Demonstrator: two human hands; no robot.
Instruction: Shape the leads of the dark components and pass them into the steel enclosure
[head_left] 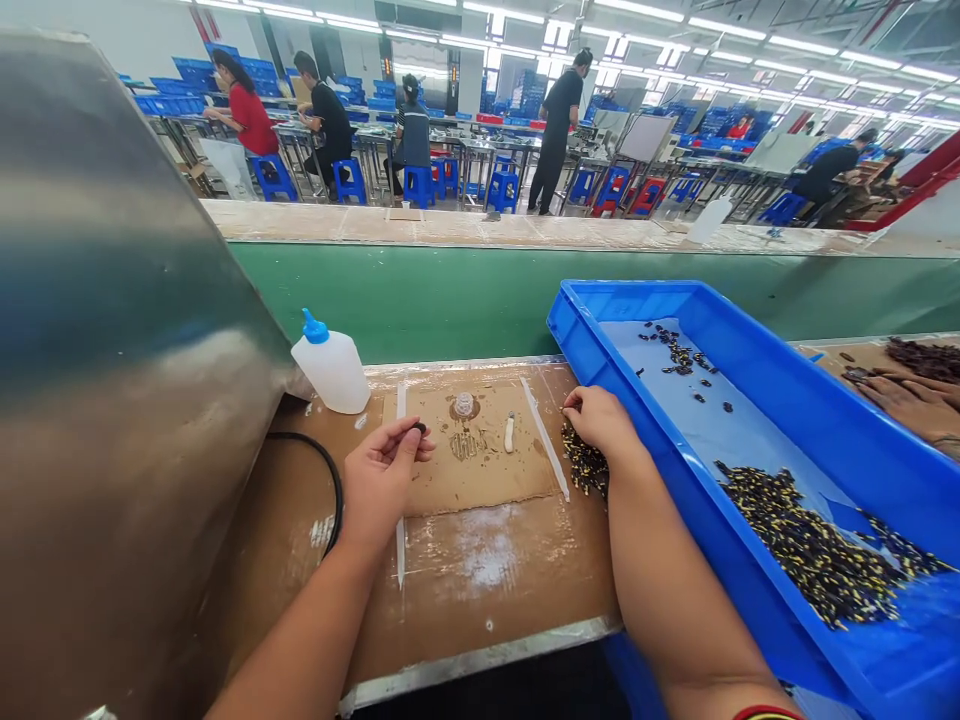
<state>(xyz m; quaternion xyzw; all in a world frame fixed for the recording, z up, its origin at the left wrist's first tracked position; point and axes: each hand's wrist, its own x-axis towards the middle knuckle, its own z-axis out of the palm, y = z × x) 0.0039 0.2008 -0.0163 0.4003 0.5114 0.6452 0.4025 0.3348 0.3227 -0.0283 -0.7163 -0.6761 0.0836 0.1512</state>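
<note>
My left hand (379, 485) pinches a small black part (418, 428) over the cardboard mat (480, 470) on the desk (480, 590); my right hand (596, 420) curls onto a loose pile of dark parts (583, 462), grip unclear, just beside the rim of the blue plastic tray (574, 335).

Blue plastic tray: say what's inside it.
The blue plastic tray holds a heap of small dark parts flecked yellow on a pale sheet. The tray floor beneath the sheet is covered.

Your left hand (381, 482) is lifted, its thumb and fingertips (411, 432) pinched together. Your right hand (596, 422) curls downward, its fingertips (571, 400) pointing low and to your left. Your bare left forearm (300, 630) and right forearm (667, 590) reach forward from the bottom of your view, well apart
</note>
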